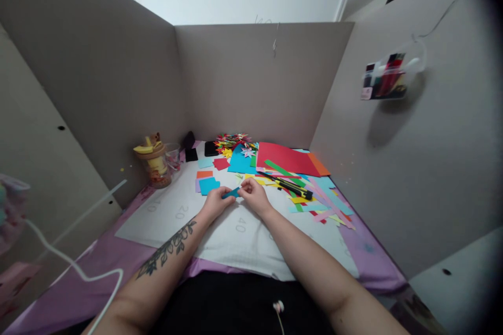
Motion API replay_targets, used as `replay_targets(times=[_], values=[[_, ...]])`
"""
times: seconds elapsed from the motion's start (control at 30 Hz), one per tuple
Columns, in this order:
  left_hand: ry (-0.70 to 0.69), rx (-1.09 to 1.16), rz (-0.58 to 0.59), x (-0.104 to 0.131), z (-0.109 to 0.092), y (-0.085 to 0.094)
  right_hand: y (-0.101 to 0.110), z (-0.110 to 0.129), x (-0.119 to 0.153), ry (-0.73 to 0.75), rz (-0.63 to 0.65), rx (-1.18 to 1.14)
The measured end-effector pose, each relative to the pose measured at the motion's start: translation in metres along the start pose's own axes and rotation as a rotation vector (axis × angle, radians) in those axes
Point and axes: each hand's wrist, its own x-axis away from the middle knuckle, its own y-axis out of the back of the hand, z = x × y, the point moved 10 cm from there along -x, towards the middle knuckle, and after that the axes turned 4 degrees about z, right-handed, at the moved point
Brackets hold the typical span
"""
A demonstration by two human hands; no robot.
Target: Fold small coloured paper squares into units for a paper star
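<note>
Between my hands, over the white sheet [176,220], is a small blue piece of paper [231,193]. My left hand [217,202] pinches its left end between thumb and fingers. The fingertips of my right hand [253,196] close on its right end. Blue squares [209,185] lie just beyond my left hand, with an orange piece [205,174] and a red one [221,164] farther back. A black and yellow cutter [291,187] rests to the right of my right hand, among coloured paper strips [326,199].
Folded paper stars [232,141] are piled at the back. Large red sheets [288,159] lie at the back right. A yellow-lidded cup [156,165] stands at the left beside a clear cup [173,157]. Grey panels [259,78] enclose the table; a clear holder [387,78] hangs on the right one.
</note>
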Motion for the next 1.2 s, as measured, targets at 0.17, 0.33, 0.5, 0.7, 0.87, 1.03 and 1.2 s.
replay_targets(times=[0.17,0.33,0.5,0.7,0.87,1.03,1.2], values=[[-0.011,0.011,0.022,0.0,0.0,-0.002,0.0,0.003,0.001,0.006,0.004,0.007],[-0.011,0.017,0.044,0.0,0.0,-0.004,0.0,0.002,0.001,0.004,0.003,0.007],[-0.004,0.014,0.06,0.0,-0.002,-0.005,-0.001,0.002,0.0,0.013,0.014,0.011],[-0.004,0.037,0.073,0.001,-0.005,-0.005,-0.01,0.0,0.001,-0.008,0.083,0.025],[-0.01,0.032,0.077,0.001,-0.006,-0.006,-0.013,-0.002,0.003,-0.027,0.103,0.042],[-0.008,0.029,0.06,0.0,-0.003,-0.006,-0.015,0.0,0.004,-0.023,0.121,0.085],[-0.018,0.015,0.038,0.0,-0.005,-0.004,-0.014,0.009,0.004,0.063,0.059,0.219]])
